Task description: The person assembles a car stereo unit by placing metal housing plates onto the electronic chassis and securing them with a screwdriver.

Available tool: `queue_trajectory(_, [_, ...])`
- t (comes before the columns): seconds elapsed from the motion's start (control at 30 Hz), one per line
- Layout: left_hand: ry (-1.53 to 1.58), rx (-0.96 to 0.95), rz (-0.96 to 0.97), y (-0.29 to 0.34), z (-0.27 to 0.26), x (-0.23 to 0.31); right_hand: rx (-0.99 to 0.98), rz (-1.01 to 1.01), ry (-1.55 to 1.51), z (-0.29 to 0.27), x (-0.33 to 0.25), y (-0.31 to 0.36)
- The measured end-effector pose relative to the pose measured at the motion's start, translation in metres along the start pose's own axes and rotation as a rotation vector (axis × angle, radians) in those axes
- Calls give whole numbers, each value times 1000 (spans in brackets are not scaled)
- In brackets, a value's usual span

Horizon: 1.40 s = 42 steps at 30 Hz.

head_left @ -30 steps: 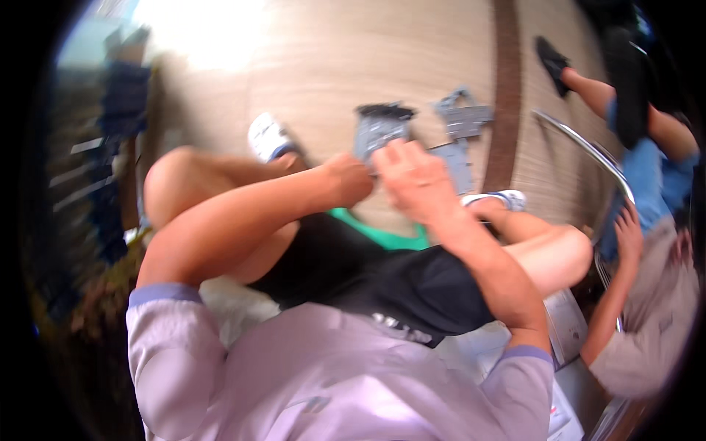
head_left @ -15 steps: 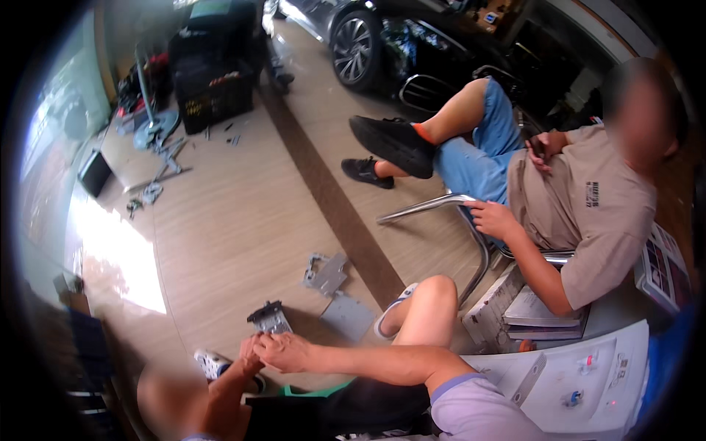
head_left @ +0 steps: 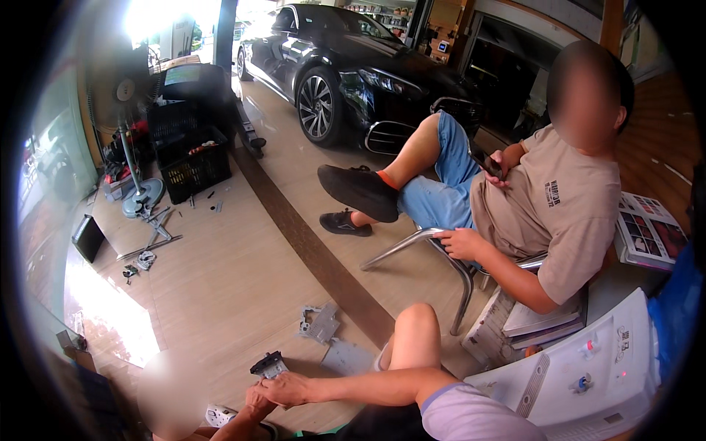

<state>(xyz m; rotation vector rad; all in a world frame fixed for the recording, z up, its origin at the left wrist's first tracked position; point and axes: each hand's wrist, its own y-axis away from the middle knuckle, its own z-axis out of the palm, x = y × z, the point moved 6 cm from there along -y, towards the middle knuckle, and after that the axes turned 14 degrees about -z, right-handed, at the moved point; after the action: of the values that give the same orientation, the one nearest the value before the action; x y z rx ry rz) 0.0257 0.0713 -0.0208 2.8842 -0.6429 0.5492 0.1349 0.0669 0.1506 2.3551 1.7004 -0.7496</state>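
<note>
Head view: the left hand [head_left: 257, 399] and right hand [head_left: 289, 389] are held together, curled, at the near edge of a grey-and-black part [head_left: 270, 365]; whether it is pinched cannot be told; beyond it, a bracket [head_left: 321, 324] and plate [head_left: 348, 358] are laid on the floor [head_left: 220, 309]

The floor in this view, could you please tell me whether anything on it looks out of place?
Loose parts lie scattered on the floor near the fan base, which looks untidy; I can see no spill.
</note>
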Motion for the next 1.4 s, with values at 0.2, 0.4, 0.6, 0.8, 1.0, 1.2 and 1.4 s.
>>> queue_trajectory(0.2, [162, 26, -66, -8, -10, -6, 132, -173, -6, -14, -10, 4])
queue_trajectory(0.4, [48, -107, -25, -19, -5, -5, 40, -157, -4, -19, -11, 0])
queue_trajectory(0.6, [92, -295, -113, -28, -32, 11, 78, -212, 45, -13, -13, 3])
queue_trajectory(0.8, [61, -318, -112, -32, -63, 40, 66, -237, 50, -24, -19, 3])
queue_trajectory(1.0, [69, -354, -128, -33, -67, 49, 78, -188, 137, -14, -14, 11])
queue_trajectory(1.2, [88, -334, -129, -31, -65, 44, 129, -255, 88, -15, -18, 12])
queue_trajectory(1.4, [100, -312, -136, -31, -68, 40, 118, -222, 132, -24, -22, 8])
